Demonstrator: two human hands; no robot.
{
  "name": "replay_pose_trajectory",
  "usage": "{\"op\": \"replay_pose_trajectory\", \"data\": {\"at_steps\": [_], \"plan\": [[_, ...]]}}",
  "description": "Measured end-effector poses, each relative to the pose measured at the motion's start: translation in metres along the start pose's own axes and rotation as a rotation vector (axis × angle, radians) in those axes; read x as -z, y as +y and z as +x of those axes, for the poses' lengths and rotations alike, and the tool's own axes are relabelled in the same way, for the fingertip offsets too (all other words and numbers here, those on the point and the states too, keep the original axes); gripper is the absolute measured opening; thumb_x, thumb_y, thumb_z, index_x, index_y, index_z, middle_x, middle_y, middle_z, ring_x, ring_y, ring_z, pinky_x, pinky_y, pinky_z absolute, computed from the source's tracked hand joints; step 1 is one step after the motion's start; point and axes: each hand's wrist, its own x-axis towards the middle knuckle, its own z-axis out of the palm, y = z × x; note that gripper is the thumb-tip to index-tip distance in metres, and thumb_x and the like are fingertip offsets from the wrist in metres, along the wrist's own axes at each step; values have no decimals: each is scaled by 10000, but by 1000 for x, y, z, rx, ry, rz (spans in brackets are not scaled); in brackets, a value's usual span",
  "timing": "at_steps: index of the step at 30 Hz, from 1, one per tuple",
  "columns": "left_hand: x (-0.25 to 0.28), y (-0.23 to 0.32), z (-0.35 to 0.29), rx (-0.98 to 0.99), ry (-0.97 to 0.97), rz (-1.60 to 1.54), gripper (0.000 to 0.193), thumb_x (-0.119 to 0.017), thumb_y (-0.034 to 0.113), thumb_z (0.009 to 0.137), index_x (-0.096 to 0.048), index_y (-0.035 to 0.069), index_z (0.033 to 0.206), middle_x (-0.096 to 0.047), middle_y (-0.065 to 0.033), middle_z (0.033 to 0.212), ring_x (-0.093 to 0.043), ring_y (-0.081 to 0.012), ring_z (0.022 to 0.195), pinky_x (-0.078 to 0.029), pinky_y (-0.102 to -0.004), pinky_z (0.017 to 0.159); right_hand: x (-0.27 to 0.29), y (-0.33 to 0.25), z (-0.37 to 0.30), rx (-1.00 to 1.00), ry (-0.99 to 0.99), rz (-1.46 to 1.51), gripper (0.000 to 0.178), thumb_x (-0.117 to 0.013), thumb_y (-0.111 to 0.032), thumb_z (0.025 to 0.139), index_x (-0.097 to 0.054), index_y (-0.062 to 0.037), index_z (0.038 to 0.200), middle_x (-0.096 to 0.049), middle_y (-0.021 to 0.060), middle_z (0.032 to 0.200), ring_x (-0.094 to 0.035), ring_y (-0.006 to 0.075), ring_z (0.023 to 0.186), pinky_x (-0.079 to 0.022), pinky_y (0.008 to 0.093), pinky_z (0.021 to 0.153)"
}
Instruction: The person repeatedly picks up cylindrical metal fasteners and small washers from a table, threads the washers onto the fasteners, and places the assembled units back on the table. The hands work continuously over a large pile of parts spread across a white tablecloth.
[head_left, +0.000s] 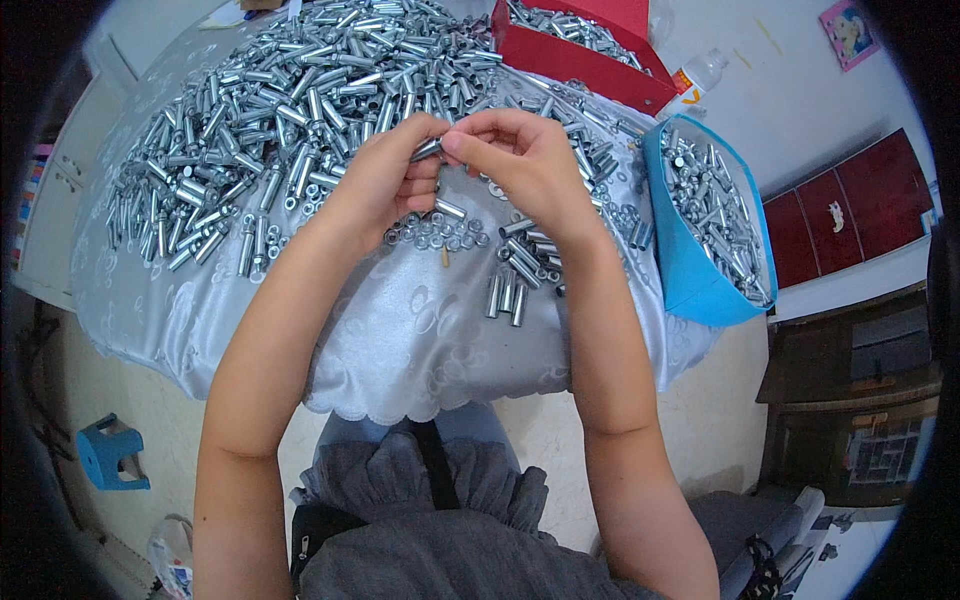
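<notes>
My left hand (390, 175) is closed around a shiny metal anchor bolt (427, 150), held slanting above the near edge of a big heap. The thumb and forefinger of my right hand (515, 160) pinch the bolt's right end; whether a nut or washer sits between them is hidden. Just below the hands lies a cluster of hex nuts (437, 233) on the cloth. Several loose metal sleeves (520, 255) lie under my right wrist, some standing side by side. Flat washers (625, 215) are scattered to the right of that wrist.
The heap of anchor bolts (290, 90) spreads over the table's far and left side. A red box (585, 65) and a blue fabric bin (700, 270), both full of bolts, stand at right. A plastic bottle (700, 75) is behind. A blue stool (110, 455) stands on the floor.
</notes>
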Motion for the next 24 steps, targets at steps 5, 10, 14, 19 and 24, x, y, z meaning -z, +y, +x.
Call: {"op": "replay_pose_trajectory", "data": {"at_steps": [5, 10, 14, 19, 24], "plan": [[-4, 0, 0, 13, 51, -60, 212, -490, 274, 832, -449, 126, 685, -240, 86, 520, -204, -39, 427, -197, -199, 398, 0, 0, 0, 47, -14, -39, 228, -670, -160, 770, -630, 2, 925, -619, 23, 774, -547, 59, 671, -438, 190, 595], [-4, 0, -1, 11, 20, -66, 219, -493, 263, 831, -464, 94, 694, -239, 85, 517, -205, -39, 429, -197, -201, 396, 8, -16, -3, -36, 74, -48, 256, -689, -236, 741, -648, 2, 823, -623, 51, 708, -531, 79, 584, -429, 204, 543], [-4, 0, 1, 22, 52, -45, 227, -491, 265, 831, -484, 80, 698, -236, 84, 514, -206, -41, 429, -196, -205, 395, 22, -2, -2, -37, 178, -654, 297, -689, -302, 701, -657, -14, 764, -620, 108, 674, -584, 196, 596, -462, 296, 573], [0, -2, 3, 32, 50, -68, 231, -486, 264, 832, -485, 82, 689, -233, 85, 512, -205, -42, 429, -194, -204, 396, 22, 6, -7, -117, 114, -1017, 297, -694, -307, 672, -662, -27, 766, -606, 122, 665, -601, 247, 631, -466, 332, 603], [1, -2, 3, 35, 43, -80, 226, -488, 264, 827, -483, 82, 692, -225, 84, 509, -201, -41, 426, -194, -203, 396, 12, 8, -7, -157, 90, -1080, 239, -702, -275, 657, -652, -54, 731, -631, 132, 741, -614, 282, 714, -478, 368, 645]]}}
